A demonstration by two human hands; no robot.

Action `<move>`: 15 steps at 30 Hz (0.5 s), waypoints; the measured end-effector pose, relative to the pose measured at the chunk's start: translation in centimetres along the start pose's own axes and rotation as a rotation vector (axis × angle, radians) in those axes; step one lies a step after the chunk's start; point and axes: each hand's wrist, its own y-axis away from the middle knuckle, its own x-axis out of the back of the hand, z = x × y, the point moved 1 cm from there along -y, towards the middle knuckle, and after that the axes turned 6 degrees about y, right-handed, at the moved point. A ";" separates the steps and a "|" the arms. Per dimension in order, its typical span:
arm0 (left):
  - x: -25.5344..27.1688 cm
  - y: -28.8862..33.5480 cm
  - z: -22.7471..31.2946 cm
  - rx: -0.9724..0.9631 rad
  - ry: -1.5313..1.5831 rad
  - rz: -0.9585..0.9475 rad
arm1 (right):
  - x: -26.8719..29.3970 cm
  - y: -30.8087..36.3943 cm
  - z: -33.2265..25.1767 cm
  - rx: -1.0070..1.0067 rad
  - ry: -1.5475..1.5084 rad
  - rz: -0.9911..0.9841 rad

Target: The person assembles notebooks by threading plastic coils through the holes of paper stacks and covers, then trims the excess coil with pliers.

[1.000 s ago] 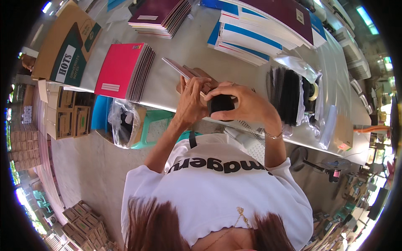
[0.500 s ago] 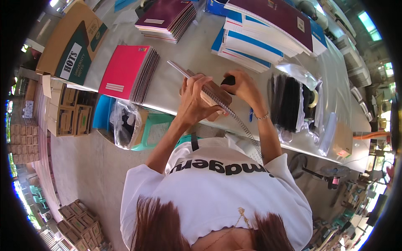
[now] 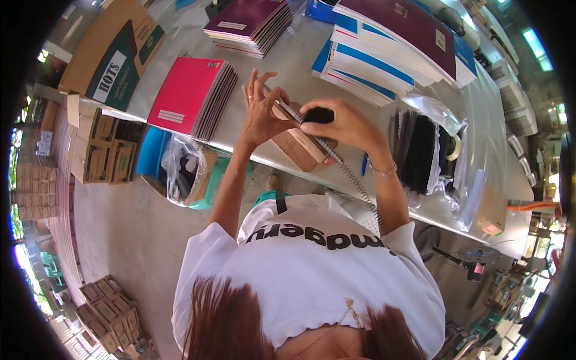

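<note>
Over the table's near edge, a thin notebook (image 3: 282,104) stands edge-on against a wooden block (image 3: 298,152). A wire-like spiral coil (image 3: 354,186) runs along its edge, and the loose end trails down toward my right forearm. My left hand (image 3: 262,114) pinches the notebook's upper part between thumb and forefinger, its other fingers raised and spread. My right hand (image 3: 351,125) is closed around a rounded black object (image 3: 318,115), which presses against or sits right beside the coil. The exact contact and the object's kind cannot be made out.
A stack of pink spiral notebooks (image 3: 187,96) lies left, with maroon notebooks (image 3: 246,21) behind it. Blue-and-white book stacks (image 3: 366,66) fill the back right. Black coils (image 3: 417,150) and a blue pen (image 3: 364,164) lie right. A carton (image 3: 111,54) stands far left.
My left hand has shifted up and left along the notebook, its fingers lifting apart. My right hand has brought the black object left to the coil. More of the wooden block shows.
</note>
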 end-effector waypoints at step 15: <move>-0.6 -1.6 -0.3 -0.070 0.021 0.015 | -0.7 -2.5 5.2 -0.245 0.320 0.213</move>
